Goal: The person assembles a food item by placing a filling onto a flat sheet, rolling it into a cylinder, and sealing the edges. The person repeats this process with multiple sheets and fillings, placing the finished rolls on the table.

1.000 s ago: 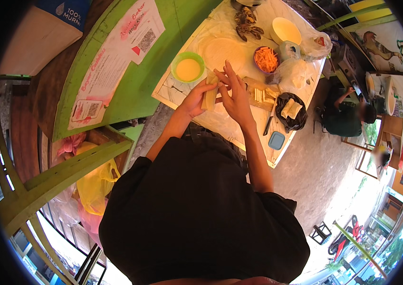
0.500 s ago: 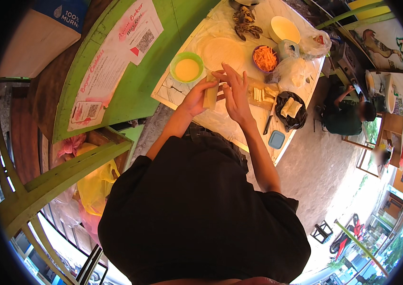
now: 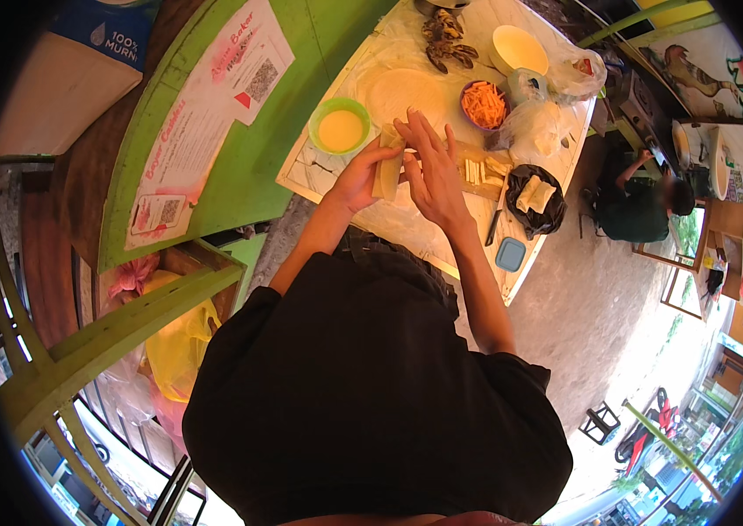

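Observation:
My left hand [image 3: 357, 179] is closed around a pale, flat spring roll [image 3: 385, 178], thumb and fingers along its sides. My right hand [image 3: 435, 186] is beside it with the fingers stretched out, their tips at the roll's far end; whether they touch it I cannot tell. Just beyond my left hand stands a green bowl [image 3: 314, 128] of yellow liquid. Round thin wrappers [image 3: 406, 91] lie flat beyond both hands. To the right, a wooden board [image 3: 483, 187] carries pale cut strips [image 3: 475, 172], with a knife [image 3: 496, 216] at its near edge.
A black plastic bag [image 3: 516, 186] with finished rolls [image 3: 535, 195] lies right of the knife, near a blue-lidded box [image 3: 510, 255]. Farther back are shredded carrot [image 3: 484, 104], a pale yellow bowl [image 3: 519, 50], clear bags [image 3: 540, 129] and dark bananas [image 3: 449, 44]. Another person [image 3: 639, 209] sits at right.
The view has shifted slightly. My left hand still holds the roll, and the fingers of my right hand have moved a little closer over it.

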`<state>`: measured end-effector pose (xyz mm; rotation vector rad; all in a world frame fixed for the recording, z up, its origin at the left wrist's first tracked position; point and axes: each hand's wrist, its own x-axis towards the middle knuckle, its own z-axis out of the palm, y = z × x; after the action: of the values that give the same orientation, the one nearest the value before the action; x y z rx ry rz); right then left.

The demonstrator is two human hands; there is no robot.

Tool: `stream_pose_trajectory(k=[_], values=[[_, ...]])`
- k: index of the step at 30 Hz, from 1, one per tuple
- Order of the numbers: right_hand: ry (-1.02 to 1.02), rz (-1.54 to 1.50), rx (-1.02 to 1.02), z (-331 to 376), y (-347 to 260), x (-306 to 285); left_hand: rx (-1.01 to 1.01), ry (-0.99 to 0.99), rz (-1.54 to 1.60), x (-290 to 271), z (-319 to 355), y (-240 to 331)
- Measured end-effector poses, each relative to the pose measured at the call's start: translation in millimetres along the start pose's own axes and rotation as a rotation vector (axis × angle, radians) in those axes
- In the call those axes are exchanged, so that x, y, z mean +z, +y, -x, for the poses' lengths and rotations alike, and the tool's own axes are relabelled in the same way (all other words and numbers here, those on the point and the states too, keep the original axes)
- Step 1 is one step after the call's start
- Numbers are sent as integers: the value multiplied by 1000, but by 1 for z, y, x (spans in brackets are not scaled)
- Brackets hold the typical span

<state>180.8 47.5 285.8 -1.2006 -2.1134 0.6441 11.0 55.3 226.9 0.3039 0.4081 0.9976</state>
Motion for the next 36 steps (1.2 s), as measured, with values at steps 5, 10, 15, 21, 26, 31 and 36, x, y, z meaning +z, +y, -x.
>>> stream_pose_trajectory(k=[5, 10, 15, 21, 26, 31, 36], values=[[-22, 139, -102, 2, 9, -1, -17, -12, -38, -15, -5, -4], [-52, 59, -93, 1, 13, -1, -36, 16, -33, -11, -7, -2], [-92, 183, -181, -2, 23, 3, -81, 71, -114, -25, -11, -2], [-119, 10, -124, -7, 32, 4, -69, 90, 157, -11, -8, 0], [-68, -33, -91, -5, 21, 10, 36, 232, 179, -14, -18, -10], [-23, -161, -20, -5, 30, 19, 3, 219, 167, -35, -16, -17], [65, -499, 227, 2, 45, 42, 98, 552, 248, -62, -6, -19]])
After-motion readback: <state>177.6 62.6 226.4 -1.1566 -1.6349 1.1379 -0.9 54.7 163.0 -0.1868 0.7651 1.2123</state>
